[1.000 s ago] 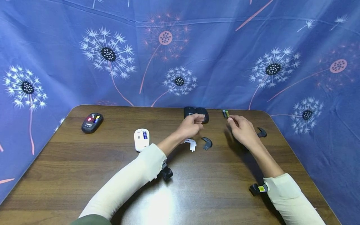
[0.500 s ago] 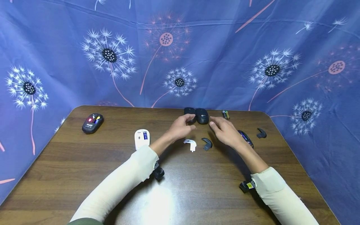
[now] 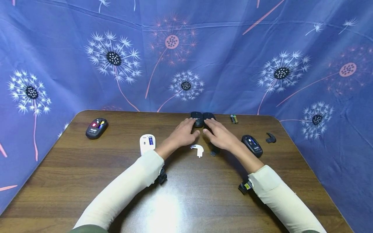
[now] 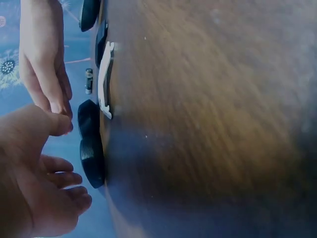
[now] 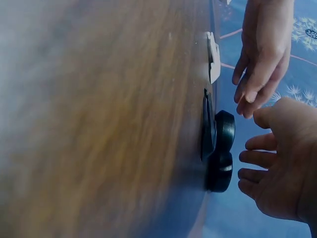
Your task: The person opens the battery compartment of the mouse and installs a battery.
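A patterned blue cloth [image 3: 233, 81] hangs behind the far edge of the wooden table [image 3: 198, 200]. The left hand [image 3: 182, 133] and right hand [image 3: 222, 135] reach toward the middle of that edge, fingers loosely extended, gripping nothing. Just ahead are 2 black mice [image 3: 198, 120], side by side at the edge, probably set there as a group; the wrist views show no clear contact. The white mouse [image 3: 144, 144] left of centre, the red-marked mouse [image 3: 96, 128] near the far left corner and the dark mouse [image 3: 252, 146] toward the right edge lie belly-up, seemingly to expose their bays. A white cover [image 3: 199, 150] lies on the near side of the hands; the right hand partly blocks a dark cover [image 3: 213, 154] beside it. Another black cover [image 3: 271, 138] lies near the right edge; 2 small batteries [image 3: 234, 119] lie by the far edge, perhaps kept aside.
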Available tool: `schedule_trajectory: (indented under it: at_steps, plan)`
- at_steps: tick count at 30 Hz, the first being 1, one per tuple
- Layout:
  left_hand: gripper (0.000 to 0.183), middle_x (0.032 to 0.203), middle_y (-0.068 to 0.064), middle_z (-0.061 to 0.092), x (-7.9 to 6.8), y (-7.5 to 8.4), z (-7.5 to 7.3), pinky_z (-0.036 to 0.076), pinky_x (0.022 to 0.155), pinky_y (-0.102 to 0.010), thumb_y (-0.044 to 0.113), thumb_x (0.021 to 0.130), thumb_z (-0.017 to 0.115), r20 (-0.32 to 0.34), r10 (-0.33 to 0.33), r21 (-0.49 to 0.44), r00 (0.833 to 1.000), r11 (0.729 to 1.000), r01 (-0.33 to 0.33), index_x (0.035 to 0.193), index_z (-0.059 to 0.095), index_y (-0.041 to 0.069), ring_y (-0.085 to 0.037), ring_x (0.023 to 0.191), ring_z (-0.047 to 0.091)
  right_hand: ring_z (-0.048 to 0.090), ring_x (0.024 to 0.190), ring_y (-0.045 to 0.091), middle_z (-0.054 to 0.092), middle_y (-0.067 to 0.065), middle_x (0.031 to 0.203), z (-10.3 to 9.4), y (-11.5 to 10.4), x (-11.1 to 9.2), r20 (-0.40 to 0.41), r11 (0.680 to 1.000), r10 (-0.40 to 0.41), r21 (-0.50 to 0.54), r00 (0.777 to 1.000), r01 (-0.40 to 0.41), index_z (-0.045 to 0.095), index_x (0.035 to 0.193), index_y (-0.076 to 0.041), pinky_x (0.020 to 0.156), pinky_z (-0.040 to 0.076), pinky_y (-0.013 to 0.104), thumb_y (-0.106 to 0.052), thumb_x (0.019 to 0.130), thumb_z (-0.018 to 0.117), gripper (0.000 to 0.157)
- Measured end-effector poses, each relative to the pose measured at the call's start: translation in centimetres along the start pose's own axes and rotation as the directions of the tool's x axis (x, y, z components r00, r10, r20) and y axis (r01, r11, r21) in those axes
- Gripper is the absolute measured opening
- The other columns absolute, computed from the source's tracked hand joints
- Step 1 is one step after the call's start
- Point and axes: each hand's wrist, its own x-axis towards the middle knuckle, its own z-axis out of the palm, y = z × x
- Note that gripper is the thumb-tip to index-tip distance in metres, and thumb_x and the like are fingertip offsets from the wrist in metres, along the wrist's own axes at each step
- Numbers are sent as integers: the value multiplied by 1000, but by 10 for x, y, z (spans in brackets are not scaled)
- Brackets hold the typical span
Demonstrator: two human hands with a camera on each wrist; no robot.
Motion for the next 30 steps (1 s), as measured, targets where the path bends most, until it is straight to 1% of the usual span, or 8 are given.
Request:
schedule_trajectory:
  at_steps: [6,10,13,17,21,25,28,30]
  plan:
    - [74,188,-12,28,3,6,4,24,147,-51,48,117,45,13,33,114,999,993,-34,179,29,12,-36,177,22,24,172,51,36,29,180,7,-1,11,20,996,-26,-80,999,28,38,171,7,145,22,64,-27,122,46,60]
    - [67,187,-14,28,-17,34,-16,25,147,-51,39,120,41,62,38,188,997,981,-49,179,29,10,-36,177,23,24,173,51,36,29,180,10,-4,13,44,994,-32,-105,998,37,37,171,7,145,21,63,-26,122,46,60]
    - [65,187,-18,28,-35,56,-35,21,148,-49,33,121,40,96,20,215,995,976,-40,178,29,4,-36,177,22,22,173,51,35,29,181,11,-6,16,71,992,-34,-122,997,42,35,172,6,145,21,63,-26,122,45,61]
    - [65,186,-20,29,-37,57,-39,22,148,-47,31,120,37,121,13,255,993,966,-44,176,30,-1,-37,176,25,20,174,49,32,28,182,10,-10,20,112,987,-23,-156,993,40,35,173,5,145,21,63,-25,122,45,60]
    - [69,187,-18,26,-18,34,-25,24,147,-48,33,118,39,152,8,216,988,976,-41,177,28,1,-35,176,24,21,174,48,35,28,181,7,-15,24,135,979,-32,-194,990,58,40,170,8,145,22,63,-22,121,47,58]
    - [72,189,-12,23,7,4,-7,25,147,-44,37,116,40,163,3,218,987,975,-39,180,24,9,-29,177,24,24,174,46,38,29,179,4,-21,27,138,973,-52,-218,989,81,43,168,9,145,24,60,-19,119,51,57]
    - [73,189,-10,23,14,-12,-4,28,146,-44,39,115,42,173,7,252,985,966,-51,181,24,13,-27,176,26,27,174,44,37,28,180,4,-26,29,155,967,-60,-237,986,96,41,169,9,145,26,58,-18,117,53,60]
    - [74,189,-10,24,14,-19,-6,30,145,-45,39,114,44,176,10,252,984,966,-55,181,25,14,-28,176,27,29,173,44,36,29,180,4,-31,30,173,962,-69,-247,983,111,40,169,9,145,28,58,-18,116,56,62]
